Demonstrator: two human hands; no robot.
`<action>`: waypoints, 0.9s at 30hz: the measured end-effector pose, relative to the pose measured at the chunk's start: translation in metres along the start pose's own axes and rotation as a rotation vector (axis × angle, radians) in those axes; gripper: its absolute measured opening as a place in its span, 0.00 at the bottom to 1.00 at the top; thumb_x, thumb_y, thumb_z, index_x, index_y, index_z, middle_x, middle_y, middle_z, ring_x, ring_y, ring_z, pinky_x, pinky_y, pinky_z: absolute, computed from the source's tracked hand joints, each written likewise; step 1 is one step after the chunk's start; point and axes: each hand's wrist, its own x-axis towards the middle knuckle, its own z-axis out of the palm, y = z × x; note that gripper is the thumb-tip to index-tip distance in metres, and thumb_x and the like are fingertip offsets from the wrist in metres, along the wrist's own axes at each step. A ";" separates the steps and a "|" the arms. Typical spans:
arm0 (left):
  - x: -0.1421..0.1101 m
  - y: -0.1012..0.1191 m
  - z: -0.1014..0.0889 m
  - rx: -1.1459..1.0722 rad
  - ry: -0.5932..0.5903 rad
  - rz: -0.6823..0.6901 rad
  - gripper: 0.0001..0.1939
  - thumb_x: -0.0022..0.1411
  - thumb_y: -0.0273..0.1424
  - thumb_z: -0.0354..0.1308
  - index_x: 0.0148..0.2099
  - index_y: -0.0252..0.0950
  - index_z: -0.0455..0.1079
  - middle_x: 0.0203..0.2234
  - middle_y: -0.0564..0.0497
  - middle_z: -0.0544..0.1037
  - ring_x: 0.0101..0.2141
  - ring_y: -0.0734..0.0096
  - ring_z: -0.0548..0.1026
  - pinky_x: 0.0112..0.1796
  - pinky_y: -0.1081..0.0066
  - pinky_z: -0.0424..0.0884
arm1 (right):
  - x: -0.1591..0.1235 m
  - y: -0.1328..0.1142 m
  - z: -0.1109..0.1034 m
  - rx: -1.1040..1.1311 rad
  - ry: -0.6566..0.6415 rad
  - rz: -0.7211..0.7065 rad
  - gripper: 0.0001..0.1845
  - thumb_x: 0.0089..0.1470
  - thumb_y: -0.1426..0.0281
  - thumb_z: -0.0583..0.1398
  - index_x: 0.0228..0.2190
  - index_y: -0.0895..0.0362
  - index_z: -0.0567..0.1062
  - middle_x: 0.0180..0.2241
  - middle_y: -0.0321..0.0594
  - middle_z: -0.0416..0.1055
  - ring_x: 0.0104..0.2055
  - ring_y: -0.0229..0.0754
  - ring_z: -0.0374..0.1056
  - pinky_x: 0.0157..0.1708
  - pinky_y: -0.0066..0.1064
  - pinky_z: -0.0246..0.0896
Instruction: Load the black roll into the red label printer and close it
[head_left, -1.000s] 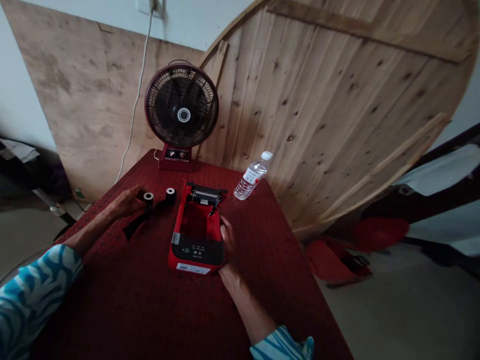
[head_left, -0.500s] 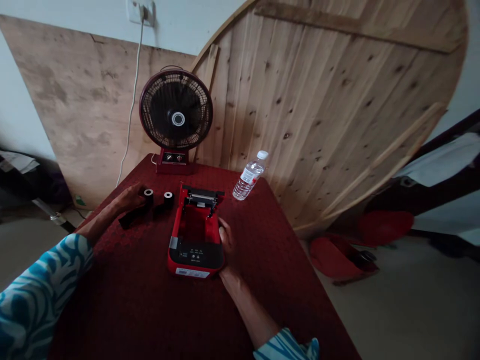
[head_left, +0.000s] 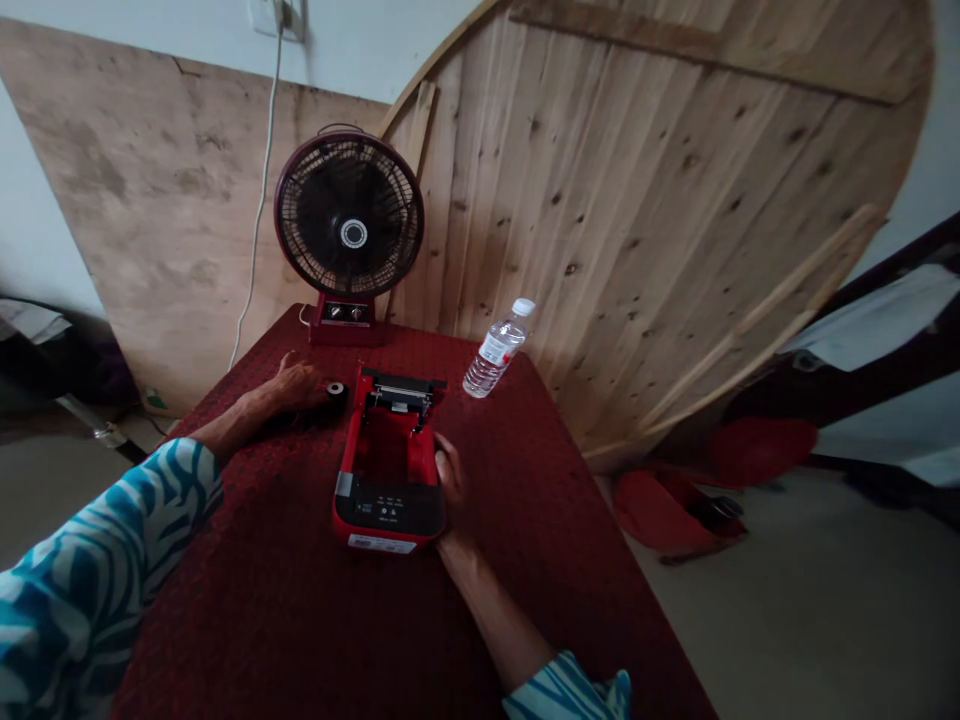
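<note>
A red and black label printer (head_left: pixel 388 505) sits on the table with its lid up and its red inner bay exposed. My right hand (head_left: pixel 452 485) is closed against its right side. To the left of the printer stands a small black ribbon roll (head_left: pixel 337 396) with a pale core. My left hand (head_left: pixel 296 387) reaches in low from the left, close beside this roll. Its fingertips are dark and partly hidden, so whether they grip anything is unclear. The second black roll is out of sight, around where the left hand is.
A clear water bottle (head_left: pixel 495 352) stands behind the printer to the right. At the back left of the dark red table (head_left: pixel 300 620) is a fan (head_left: pixel 351 235). A large round wooden panel (head_left: pixel 637 220) leans behind. Red stools (head_left: pixel 660 515) are on the floor at right.
My left hand has moved right, over the spot where the nearer black roll and its loose strip showed, toward the other roll. The right hand stays on the printer.
</note>
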 end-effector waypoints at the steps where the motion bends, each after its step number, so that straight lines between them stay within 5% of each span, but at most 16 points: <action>1: 0.000 0.002 0.000 -0.009 0.000 -0.001 0.17 0.51 0.34 0.59 0.44 0.43 0.78 0.42 0.48 0.83 0.52 0.49 0.73 0.54 0.53 0.60 | 0.000 0.001 0.000 0.000 -0.001 -0.003 0.23 0.52 0.54 0.57 0.44 0.53 0.76 0.49 0.42 0.76 0.52 0.49 0.69 0.52 0.41 0.60; 6: -0.021 0.006 -0.017 -0.123 0.044 -0.018 0.18 0.54 0.38 0.54 0.46 0.38 0.73 0.36 0.47 0.81 0.39 0.58 0.78 0.41 0.66 0.70 | 0.001 0.001 0.001 0.013 -0.013 -0.021 0.23 0.52 0.54 0.57 0.44 0.53 0.76 0.49 0.41 0.76 0.53 0.48 0.68 0.53 0.41 0.60; 10: -0.056 0.010 -0.047 -0.471 0.120 0.020 0.17 0.52 0.39 0.57 0.44 0.37 0.69 0.33 0.50 0.78 0.34 0.65 0.77 0.35 0.70 0.71 | 0.001 -0.002 0.003 0.027 0.013 -0.017 0.23 0.50 0.53 0.57 0.43 0.53 0.76 0.48 0.42 0.76 0.52 0.49 0.68 0.53 0.42 0.60; 16: -0.101 0.059 -0.080 -0.805 -0.064 0.096 0.20 0.52 0.39 0.64 0.47 0.38 0.74 0.37 0.48 0.81 0.34 0.65 0.77 0.34 0.71 0.72 | 0.002 0.003 0.007 0.071 0.007 0.030 0.22 0.51 0.54 0.57 0.44 0.52 0.76 0.47 0.41 0.77 0.47 0.48 0.71 0.46 0.39 0.64; 20: -0.099 0.101 -0.066 -0.598 -0.217 0.241 0.23 0.56 0.39 0.62 0.53 0.38 0.73 0.38 0.48 0.82 0.37 0.64 0.79 0.37 0.70 0.73 | 0.001 0.004 0.008 0.116 0.001 0.040 0.23 0.52 0.54 0.58 0.45 0.53 0.75 0.47 0.42 0.77 0.46 0.47 0.71 0.45 0.38 0.66; 27: -0.068 0.140 -0.022 0.150 -0.179 0.301 0.15 0.61 0.33 0.60 0.50 0.40 0.75 0.42 0.45 0.82 0.41 0.55 0.80 0.39 0.63 0.74 | -0.002 -0.005 0.007 0.102 -0.042 -0.021 0.20 0.54 0.56 0.57 0.45 0.52 0.76 0.46 0.39 0.77 0.49 0.45 0.70 0.50 0.38 0.63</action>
